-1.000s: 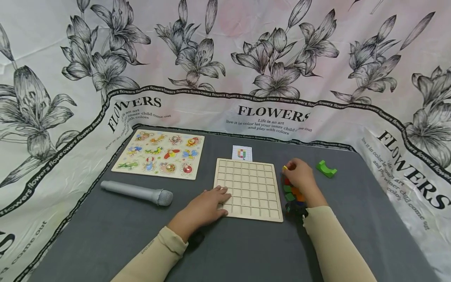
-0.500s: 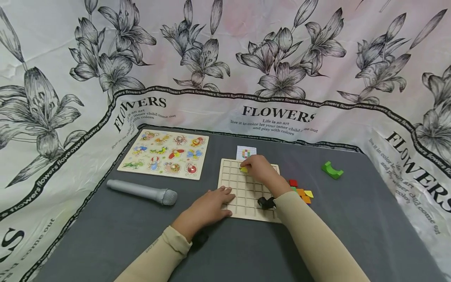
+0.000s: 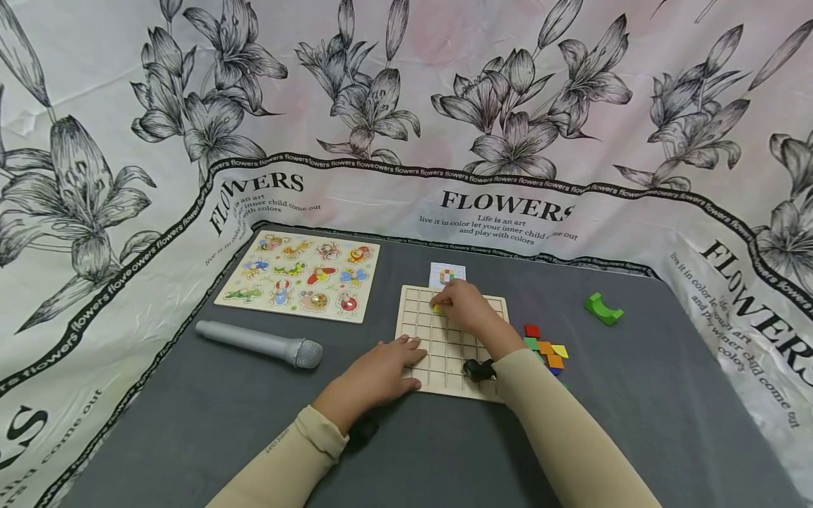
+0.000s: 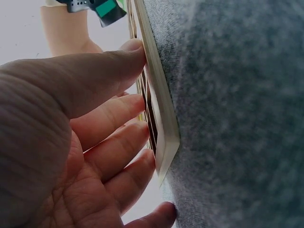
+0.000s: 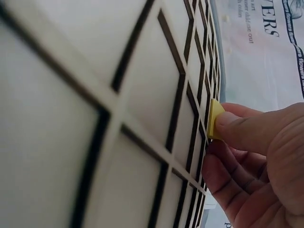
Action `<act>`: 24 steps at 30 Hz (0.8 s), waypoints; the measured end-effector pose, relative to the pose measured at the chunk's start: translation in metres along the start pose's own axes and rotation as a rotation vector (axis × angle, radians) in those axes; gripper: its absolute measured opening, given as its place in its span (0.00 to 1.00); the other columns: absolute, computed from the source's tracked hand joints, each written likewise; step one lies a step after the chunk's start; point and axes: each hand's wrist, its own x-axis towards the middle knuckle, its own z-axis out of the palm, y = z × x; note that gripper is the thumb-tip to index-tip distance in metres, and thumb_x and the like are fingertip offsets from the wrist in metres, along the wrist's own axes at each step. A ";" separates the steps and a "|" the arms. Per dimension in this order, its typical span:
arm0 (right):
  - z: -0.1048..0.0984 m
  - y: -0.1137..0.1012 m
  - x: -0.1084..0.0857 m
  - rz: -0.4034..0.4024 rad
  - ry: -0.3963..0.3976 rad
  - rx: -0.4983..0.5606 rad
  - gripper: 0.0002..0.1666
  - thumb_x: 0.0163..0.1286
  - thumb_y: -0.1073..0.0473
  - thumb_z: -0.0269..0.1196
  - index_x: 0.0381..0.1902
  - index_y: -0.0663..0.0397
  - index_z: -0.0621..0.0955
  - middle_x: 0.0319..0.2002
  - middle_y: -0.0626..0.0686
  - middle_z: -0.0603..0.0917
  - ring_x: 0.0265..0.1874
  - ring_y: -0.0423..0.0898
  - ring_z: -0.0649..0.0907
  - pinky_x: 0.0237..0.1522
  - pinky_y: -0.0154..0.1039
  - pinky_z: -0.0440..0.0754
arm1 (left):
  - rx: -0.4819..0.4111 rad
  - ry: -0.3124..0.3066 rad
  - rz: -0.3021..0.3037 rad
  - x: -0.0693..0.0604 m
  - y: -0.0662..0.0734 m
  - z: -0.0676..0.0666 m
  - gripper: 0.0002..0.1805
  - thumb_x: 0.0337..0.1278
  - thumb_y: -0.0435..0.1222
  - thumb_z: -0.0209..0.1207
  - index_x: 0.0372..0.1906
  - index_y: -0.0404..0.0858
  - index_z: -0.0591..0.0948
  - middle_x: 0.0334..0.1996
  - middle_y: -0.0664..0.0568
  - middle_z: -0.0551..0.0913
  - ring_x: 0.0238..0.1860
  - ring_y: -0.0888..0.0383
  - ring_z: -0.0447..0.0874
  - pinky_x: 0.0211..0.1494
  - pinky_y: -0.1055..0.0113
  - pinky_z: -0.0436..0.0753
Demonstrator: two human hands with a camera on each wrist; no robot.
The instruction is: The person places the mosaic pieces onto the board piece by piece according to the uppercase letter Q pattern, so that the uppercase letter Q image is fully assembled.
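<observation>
I had the left hand [image 3: 379, 374] resting, fingers relaxed, on the left edge of the grid board [image 3: 438, 363]. Farther off, my right hand [image 3: 466, 308] pinched a yellow tile [image 5: 214, 122] at the far rows, roughly board-parallel, long axis unclear; room lay nearside.

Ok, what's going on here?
The person's right hand pinches a flat yellow tile at the far side of a pale square wooden grid board. The left hand rests on the board's left edge. Small tiles in several colours lie on the grey table to the board's right; a white card with a coloured pattern lies beyond. Whether the yellow tile is seated isn't clear.
</observation>
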 end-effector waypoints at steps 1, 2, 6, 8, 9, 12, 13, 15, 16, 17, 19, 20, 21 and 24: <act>0.001 0.001 -0.001 -0.003 -0.001 0.003 0.13 0.81 0.66 0.65 0.55 0.55 0.93 0.61 0.64 0.85 0.65 0.62 0.83 0.69 0.57 0.85 | 0.000 0.000 0.001 0.000 0.000 0.000 0.31 0.72 0.42 0.71 0.76 0.41 0.80 0.82 0.46 0.72 0.85 0.45 0.65 0.85 0.36 0.67; 0.001 0.001 -0.002 -0.003 -0.002 0.008 0.13 0.81 0.66 0.65 0.55 0.54 0.93 0.62 0.64 0.84 0.65 0.62 0.83 0.69 0.57 0.84 | 0.002 0.002 0.002 0.000 0.000 0.000 0.32 0.72 0.42 0.71 0.76 0.41 0.80 0.81 0.45 0.73 0.85 0.44 0.66 0.85 0.36 0.67; 0.001 0.003 -0.005 -0.018 -0.004 0.010 0.14 0.80 0.66 0.66 0.56 0.54 0.92 0.60 0.63 0.84 0.54 0.58 0.86 0.59 0.54 0.88 | 0.005 0.001 0.003 0.001 0.000 0.001 0.31 0.72 0.42 0.71 0.76 0.41 0.80 0.81 0.46 0.73 0.85 0.45 0.66 0.85 0.36 0.67; 0.002 0.004 -0.007 -0.020 -0.001 0.015 0.13 0.80 0.67 0.67 0.56 0.54 0.92 0.59 0.62 0.84 0.51 0.55 0.86 0.56 0.53 0.88 | 0.004 0.000 0.003 0.001 0.000 0.001 0.32 0.72 0.42 0.71 0.76 0.41 0.80 0.81 0.46 0.73 0.85 0.45 0.66 0.85 0.36 0.67; 0.002 0.005 -0.007 -0.020 0.001 0.016 0.13 0.79 0.67 0.67 0.56 0.54 0.92 0.58 0.61 0.84 0.50 0.55 0.86 0.54 0.53 0.88 | 0.001 -0.001 0.002 0.000 0.000 0.002 0.32 0.72 0.42 0.71 0.76 0.42 0.80 0.81 0.46 0.73 0.85 0.45 0.66 0.85 0.36 0.67; 0.003 0.006 -0.008 -0.016 0.004 0.014 0.13 0.80 0.67 0.67 0.55 0.53 0.92 0.57 0.60 0.85 0.50 0.54 0.86 0.53 0.52 0.88 | -0.007 0.000 0.003 0.001 0.000 0.002 0.32 0.72 0.42 0.71 0.76 0.41 0.80 0.81 0.46 0.73 0.85 0.45 0.66 0.85 0.36 0.66; 0.003 0.006 -0.009 -0.016 0.004 0.012 0.13 0.80 0.67 0.66 0.55 0.53 0.92 0.57 0.59 0.85 0.50 0.54 0.86 0.53 0.52 0.88 | -0.009 0.000 0.004 0.001 0.000 0.002 0.32 0.72 0.42 0.71 0.76 0.41 0.80 0.81 0.46 0.73 0.85 0.45 0.66 0.85 0.36 0.66; 0.002 0.006 -0.011 -0.016 0.007 0.016 0.13 0.80 0.67 0.66 0.56 0.53 0.91 0.57 0.59 0.86 0.50 0.54 0.86 0.53 0.51 0.88 | -0.011 0.001 0.005 0.002 0.000 0.003 0.32 0.72 0.42 0.71 0.76 0.41 0.80 0.81 0.46 0.73 0.85 0.45 0.66 0.85 0.36 0.66; 0.000 0.006 -0.013 -0.020 0.013 0.019 0.14 0.80 0.67 0.65 0.57 0.54 0.91 0.58 0.59 0.86 0.50 0.54 0.86 0.53 0.52 0.88 | -0.012 0.002 0.006 0.002 0.000 0.003 0.32 0.71 0.41 0.72 0.76 0.41 0.80 0.81 0.46 0.73 0.85 0.45 0.66 0.85 0.36 0.67; -0.003 0.007 -0.016 -0.027 0.023 0.031 0.15 0.80 0.67 0.65 0.59 0.56 0.90 0.58 0.60 0.85 0.50 0.55 0.86 0.54 0.53 0.88 | -0.014 0.001 0.007 0.002 0.000 0.003 0.32 0.72 0.41 0.71 0.76 0.41 0.80 0.81 0.45 0.73 0.85 0.45 0.66 0.85 0.36 0.67; -0.012 0.011 -0.025 -0.028 0.055 0.063 0.16 0.80 0.67 0.64 0.62 0.58 0.88 0.60 0.61 0.85 0.52 0.57 0.87 0.54 0.55 0.88 | -0.019 0.001 0.008 0.001 -0.001 0.003 0.32 0.72 0.41 0.71 0.77 0.41 0.80 0.81 0.45 0.73 0.85 0.45 0.65 0.86 0.36 0.66; -0.018 0.016 -0.030 -0.025 0.075 0.071 0.17 0.81 0.67 0.64 0.63 0.59 0.87 0.61 0.62 0.84 0.53 0.58 0.87 0.55 0.56 0.88 | -0.022 0.001 0.008 0.001 -0.001 0.003 0.32 0.72 0.41 0.71 0.77 0.41 0.80 0.81 0.45 0.73 0.85 0.45 0.65 0.86 0.36 0.66; -0.025 0.022 -0.036 -0.019 0.093 0.076 0.18 0.81 0.67 0.63 0.65 0.61 0.86 0.62 0.63 0.84 0.54 0.59 0.86 0.55 0.57 0.88 | -0.023 0.002 0.008 0.001 -0.001 0.002 0.32 0.72 0.41 0.71 0.77 0.40 0.79 0.82 0.45 0.72 0.85 0.45 0.65 0.86 0.36 0.66; -0.046 0.047 -0.055 0.047 0.096 0.057 0.19 0.83 0.66 0.61 0.66 0.63 0.85 0.62 0.66 0.83 0.54 0.61 0.85 0.52 0.58 0.87 | -0.031 0.000 0.002 0.000 -0.001 0.001 0.32 0.72 0.40 0.71 0.77 0.40 0.79 0.82 0.45 0.72 0.86 0.45 0.64 0.87 0.37 0.65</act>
